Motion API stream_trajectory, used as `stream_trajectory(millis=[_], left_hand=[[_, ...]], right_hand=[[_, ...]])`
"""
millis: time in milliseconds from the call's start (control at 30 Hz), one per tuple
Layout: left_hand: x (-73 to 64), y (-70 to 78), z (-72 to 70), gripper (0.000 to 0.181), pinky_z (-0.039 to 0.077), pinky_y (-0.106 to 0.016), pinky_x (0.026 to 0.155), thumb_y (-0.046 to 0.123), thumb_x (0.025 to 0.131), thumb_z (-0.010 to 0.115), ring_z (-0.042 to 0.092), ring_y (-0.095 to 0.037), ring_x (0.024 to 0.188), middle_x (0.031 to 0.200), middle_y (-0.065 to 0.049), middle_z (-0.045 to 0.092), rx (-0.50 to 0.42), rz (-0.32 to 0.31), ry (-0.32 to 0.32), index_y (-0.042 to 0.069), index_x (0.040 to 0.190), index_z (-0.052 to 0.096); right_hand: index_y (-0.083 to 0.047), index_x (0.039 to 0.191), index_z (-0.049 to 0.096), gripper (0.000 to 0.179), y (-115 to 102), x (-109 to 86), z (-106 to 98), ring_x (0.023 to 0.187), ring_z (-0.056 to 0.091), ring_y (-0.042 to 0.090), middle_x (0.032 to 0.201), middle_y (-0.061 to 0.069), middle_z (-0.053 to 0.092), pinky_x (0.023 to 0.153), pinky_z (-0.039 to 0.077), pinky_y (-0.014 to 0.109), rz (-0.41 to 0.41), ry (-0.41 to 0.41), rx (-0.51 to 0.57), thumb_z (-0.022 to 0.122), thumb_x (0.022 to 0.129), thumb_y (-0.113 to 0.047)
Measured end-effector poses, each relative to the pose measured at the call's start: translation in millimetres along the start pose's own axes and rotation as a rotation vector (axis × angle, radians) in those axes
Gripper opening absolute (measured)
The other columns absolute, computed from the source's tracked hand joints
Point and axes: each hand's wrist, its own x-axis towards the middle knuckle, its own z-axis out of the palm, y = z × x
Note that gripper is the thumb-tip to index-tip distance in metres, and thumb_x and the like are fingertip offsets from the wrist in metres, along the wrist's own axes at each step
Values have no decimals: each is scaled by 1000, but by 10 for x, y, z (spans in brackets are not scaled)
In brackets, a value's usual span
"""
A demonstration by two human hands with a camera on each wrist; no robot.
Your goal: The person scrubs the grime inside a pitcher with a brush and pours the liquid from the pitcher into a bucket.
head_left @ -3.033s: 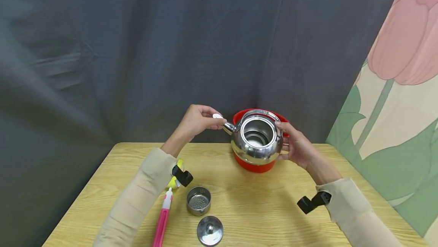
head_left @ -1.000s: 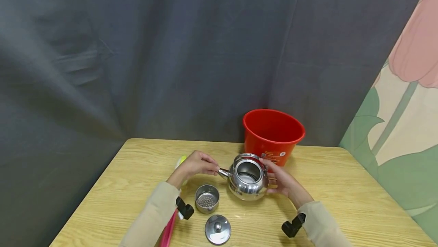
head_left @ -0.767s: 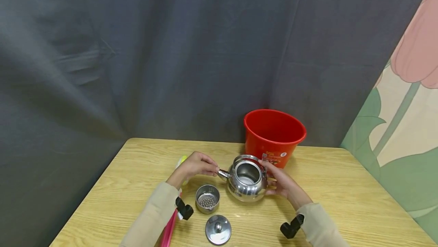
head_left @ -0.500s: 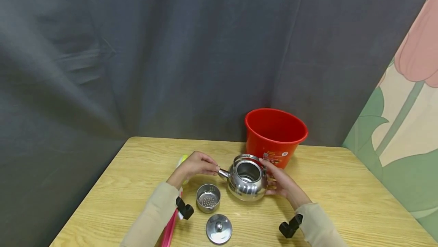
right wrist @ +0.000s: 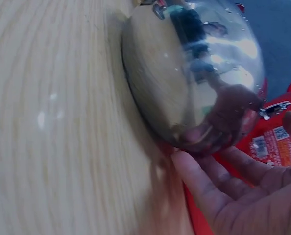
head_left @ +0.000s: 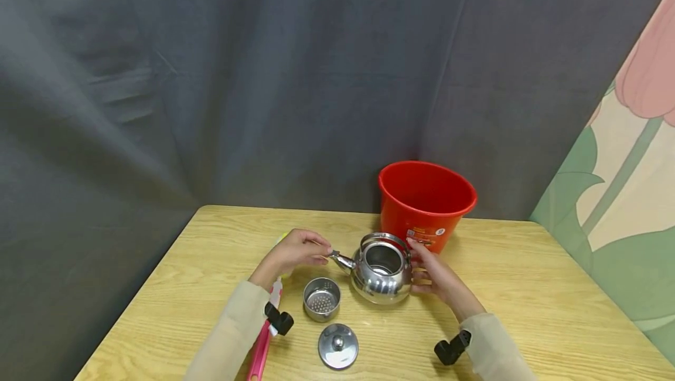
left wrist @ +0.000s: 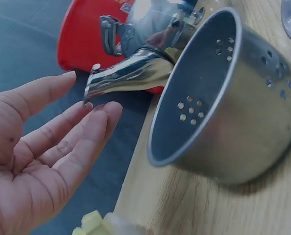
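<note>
A shiny steel kettle point(head_left: 381, 285) stands upright on the wooden table, lidless, its spout point(left wrist: 131, 76) pointing left. My left hand point(head_left: 296, 250) is at the spout's tip; in the left wrist view its fingers are spread and loosely bent, with thumb and fingertips around the tip but not pinching it. My right hand point(head_left: 439, 274) is at the kettle's right side. The right wrist view shows its fingertips point(right wrist: 184, 159) right at the lower body and the thumb off the metal. A perforated steel infuser basket point(head_left: 322, 300) and a round knobbed lid point(head_left: 338, 347) lie in front of the kettle.
A red bucket point(head_left: 396, 217) stands close behind the kettle. Left of the basket lies a pink-handled tool point(head_left: 259, 353), its white and yellow far end partly under my left arm. A dark curtain point(head_left: 295, 88) hangs behind the table point(head_left: 527, 299).
The kettle has come down from in front of the bucket to the table. Lately my left fingers have come off the spout tip, leftward, and my right thumb has lifted from the kettle.
</note>
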Motion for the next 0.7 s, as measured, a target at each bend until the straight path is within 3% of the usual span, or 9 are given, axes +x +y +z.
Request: stream_trajectory(millis=[233,467,567,700], left_hand=[[-125,-76,-11,31,50,-47,85,7,87,64,68,-27,82,99,-23,65,-95,25,97,-14,109,58],[-127,-174,98,29,51,-44,83,3,87,64,68,-26,83,94,-14,65,-174,79,145,-15,109,57],[-121,-188,137,29,53,-39,81,1,86,64,68,-24,84,94,-13,66,-194,92,153,-15,110,57],[-105,-185,172,29,53,-36,80,1,86,64,68,-23,86,96,-14,66,-207,98,148,-15,109,58]], right_hand=[[2,132,45,70,-36,-133,-67,94,62,25,122,18,57,77,54,41,-99,59,-58,47,91,-55],[1,125,54,51,-30,-306,34,106,57,33,122,20,56,76,55,43,-255,228,-144,53,94,-40],[-5,121,60,42,-33,-394,98,101,59,25,120,14,59,73,56,39,-323,331,-183,57,92,-35],[-7,112,65,28,-24,-514,206,82,62,11,103,10,64,63,56,30,-439,441,-170,63,89,-24]])
